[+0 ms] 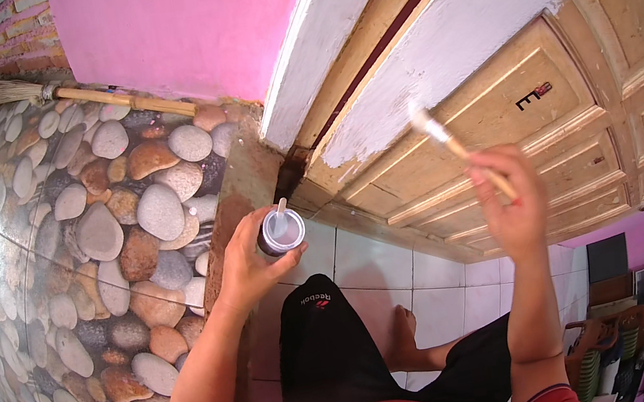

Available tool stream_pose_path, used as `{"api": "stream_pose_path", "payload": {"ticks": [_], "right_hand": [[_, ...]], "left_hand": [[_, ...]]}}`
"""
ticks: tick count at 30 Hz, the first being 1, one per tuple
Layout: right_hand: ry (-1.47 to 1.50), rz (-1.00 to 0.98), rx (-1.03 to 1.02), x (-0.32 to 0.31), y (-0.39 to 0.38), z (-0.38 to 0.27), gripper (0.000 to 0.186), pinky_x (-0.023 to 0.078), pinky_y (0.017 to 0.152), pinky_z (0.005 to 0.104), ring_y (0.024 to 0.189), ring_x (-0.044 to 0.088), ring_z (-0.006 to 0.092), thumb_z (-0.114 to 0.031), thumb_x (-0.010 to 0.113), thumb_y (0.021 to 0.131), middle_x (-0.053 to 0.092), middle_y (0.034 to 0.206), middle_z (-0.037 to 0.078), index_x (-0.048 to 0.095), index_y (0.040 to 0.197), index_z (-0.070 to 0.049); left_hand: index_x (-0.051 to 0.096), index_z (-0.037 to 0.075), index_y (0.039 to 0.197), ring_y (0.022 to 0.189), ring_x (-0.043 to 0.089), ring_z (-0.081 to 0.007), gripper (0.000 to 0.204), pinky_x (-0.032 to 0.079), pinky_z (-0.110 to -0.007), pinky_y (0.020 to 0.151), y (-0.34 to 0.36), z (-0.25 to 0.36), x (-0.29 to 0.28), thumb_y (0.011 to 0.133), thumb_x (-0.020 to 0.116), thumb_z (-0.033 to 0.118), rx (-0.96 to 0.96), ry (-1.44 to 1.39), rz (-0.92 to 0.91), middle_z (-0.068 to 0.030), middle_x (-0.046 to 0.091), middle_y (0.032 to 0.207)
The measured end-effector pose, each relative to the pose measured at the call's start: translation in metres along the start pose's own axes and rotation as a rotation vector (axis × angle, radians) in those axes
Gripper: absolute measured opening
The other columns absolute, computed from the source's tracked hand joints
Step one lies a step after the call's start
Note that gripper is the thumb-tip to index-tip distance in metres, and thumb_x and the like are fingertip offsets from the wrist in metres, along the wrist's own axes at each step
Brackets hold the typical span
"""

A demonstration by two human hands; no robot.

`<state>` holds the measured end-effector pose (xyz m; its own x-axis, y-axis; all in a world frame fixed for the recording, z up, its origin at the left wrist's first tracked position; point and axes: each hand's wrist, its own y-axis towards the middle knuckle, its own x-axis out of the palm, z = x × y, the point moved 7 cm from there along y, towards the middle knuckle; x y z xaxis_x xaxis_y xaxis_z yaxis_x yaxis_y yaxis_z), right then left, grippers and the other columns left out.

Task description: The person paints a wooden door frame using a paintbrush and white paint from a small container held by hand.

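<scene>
My left hand (244, 261) is wrapped round a small paint can (270, 243), which is open at the top. Pale paint shows inside, and a small stick (280, 212) leans out over the rim. A paintbrush (457, 148) with a wooden handle is gripped in my right hand (514, 200). Its white-coated bristles are at the wooden door (486, 120), by the border between white paint and bare wood. White paint covers a long strip (433, 49) along the door's edge, ragged at its lower end. The panels are bare brown wood.
A white-painted door frame (297, 45) meets a pink wall (177, 30). On the left, a broom (112, 98) lies on the pebble-patterned floor (93, 296). A raised sill (239, 184) borders white tiles (368, 278). Stacked furniture (614, 340) stands at the lower right.
</scene>
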<state>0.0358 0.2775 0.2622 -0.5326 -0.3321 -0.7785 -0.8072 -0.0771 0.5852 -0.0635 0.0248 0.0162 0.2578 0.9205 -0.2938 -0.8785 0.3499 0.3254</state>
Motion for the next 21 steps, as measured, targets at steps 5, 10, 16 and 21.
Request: {"api": "stream_pose_path", "payload": {"ticks": [5, 10, 16, 21], "right_hand": [[0.092, -0.181, 0.053, 0.041, -0.016, 0.01, 0.019, 0.055, 0.078, 0.0345, 0.091, 0.07, 0.027, -0.002, 0.074, 0.093, 0.07, 0.103, 0.013, 0.07, 0.111, -0.004], [-0.047, -0.024, 0.024, 0.01, -0.001, 0.021, 0.019, 0.055, 0.079, 0.0341, 0.09, 0.069, 0.0271, -0.002, 0.074, 0.093, 0.069, 0.102, 0.012, 0.07, 0.112, -0.004], [0.037, 0.105, 0.041, -0.018, -0.006, 0.013, 0.018, 0.055, 0.079, 0.0345, 0.09, 0.069, 0.0262, 0.0, 0.074, 0.093, 0.07, 0.101, 0.013, 0.07, 0.11, -0.003], [0.095, -0.109, 0.014, 0.039, -0.019, 0.003, 0.021, 0.055, 0.079, 0.0351, 0.09, 0.07, 0.0268, 0.001, 0.073, 0.093, 0.07, 0.103, 0.012, 0.07, 0.113, -0.004]], "left_hand": [[0.063, 0.0, 0.127, 0.111, 0.068, -0.0328, 0.063, 0.053, -0.04, 0.098, 0.0, 0.004, 0.0, 0.074, 0.09, 0.022, 0.011, -0.016, 0.024, -0.0163, 0.069, 0.118], [0.063, 0.0, 0.127, 0.111, 0.068, -0.0328, 0.063, 0.054, -0.041, 0.097, 0.0, 0.006, 0.0, 0.074, 0.09, 0.021, 0.015, -0.009, 0.018, -0.0165, 0.069, 0.118], [0.061, -0.002, 0.129, 0.11, 0.069, -0.0306, 0.071, 0.053, -0.04, 0.099, 0.0, 0.0, -0.001, 0.072, 0.092, 0.025, 0.02, 0.003, 0.011, -0.0178, 0.07, 0.117], [0.062, -0.001, 0.128, 0.111, 0.068, -0.0333, 0.065, 0.054, -0.041, 0.098, 0.0, 0.005, 0.001, 0.074, 0.09, 0.021, 0.021, -0.01, 0.013, -0.017, 0.069, 0.119]]}}
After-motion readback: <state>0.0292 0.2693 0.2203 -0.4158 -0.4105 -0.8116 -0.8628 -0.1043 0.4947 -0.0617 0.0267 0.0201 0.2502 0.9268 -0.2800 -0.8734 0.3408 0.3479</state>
